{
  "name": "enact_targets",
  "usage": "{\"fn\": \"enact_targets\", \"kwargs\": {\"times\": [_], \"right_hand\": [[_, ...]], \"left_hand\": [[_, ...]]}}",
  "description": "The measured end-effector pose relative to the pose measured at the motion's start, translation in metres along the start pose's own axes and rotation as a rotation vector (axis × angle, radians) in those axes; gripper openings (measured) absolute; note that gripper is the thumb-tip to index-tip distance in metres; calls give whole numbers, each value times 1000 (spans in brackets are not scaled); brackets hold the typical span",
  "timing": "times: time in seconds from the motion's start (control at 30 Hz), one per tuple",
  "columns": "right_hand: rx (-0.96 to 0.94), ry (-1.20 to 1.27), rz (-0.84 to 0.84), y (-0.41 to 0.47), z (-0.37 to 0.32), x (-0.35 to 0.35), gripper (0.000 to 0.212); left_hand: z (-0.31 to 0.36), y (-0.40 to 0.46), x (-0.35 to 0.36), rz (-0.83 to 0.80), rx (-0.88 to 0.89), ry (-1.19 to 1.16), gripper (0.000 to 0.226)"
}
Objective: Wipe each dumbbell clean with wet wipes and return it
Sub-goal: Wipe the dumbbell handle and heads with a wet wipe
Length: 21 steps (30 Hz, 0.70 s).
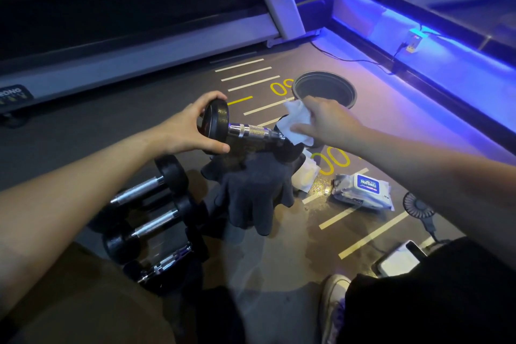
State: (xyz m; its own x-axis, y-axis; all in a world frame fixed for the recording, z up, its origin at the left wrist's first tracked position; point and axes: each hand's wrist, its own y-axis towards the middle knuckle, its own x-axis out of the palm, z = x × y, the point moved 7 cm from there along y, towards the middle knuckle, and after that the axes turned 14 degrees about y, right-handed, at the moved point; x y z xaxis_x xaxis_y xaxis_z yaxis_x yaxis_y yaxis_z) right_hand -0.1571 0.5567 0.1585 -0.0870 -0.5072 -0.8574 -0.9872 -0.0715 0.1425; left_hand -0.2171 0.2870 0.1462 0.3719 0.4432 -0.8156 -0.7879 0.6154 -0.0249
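Left hand (187, 127) grips dumbbell (245, 131); right hand (325, 123) presses wipe (297, 120).

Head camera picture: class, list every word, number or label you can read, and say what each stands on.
"HuiBaiLi", roughly, letters blurred: blue label on the silver wet-wipe pack.
"RONG": dark badge on the grey treadmill frame, start cut off.
"30", partly hidden: yellow numerals on the grey gym floor.
"00": yellow floor numerals.
Pack's small print: unreadable.
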Motion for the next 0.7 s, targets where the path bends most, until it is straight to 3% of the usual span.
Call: {"fn": "enact_targets", "kwargs": {"times": [0.33,0.53,0.7], "right_hand": [[234,209,-145,-10,9,29,81],[318,453,-198,-20,-7,45,84],[291,408,-160,-14,-14,56,88]], "left_hand": [[-2,-6,5,-20,2,-51,95],[-10,-12,9,-50,-48,-33,97],[-24,-17,16,-74,-93,66,98]]}}
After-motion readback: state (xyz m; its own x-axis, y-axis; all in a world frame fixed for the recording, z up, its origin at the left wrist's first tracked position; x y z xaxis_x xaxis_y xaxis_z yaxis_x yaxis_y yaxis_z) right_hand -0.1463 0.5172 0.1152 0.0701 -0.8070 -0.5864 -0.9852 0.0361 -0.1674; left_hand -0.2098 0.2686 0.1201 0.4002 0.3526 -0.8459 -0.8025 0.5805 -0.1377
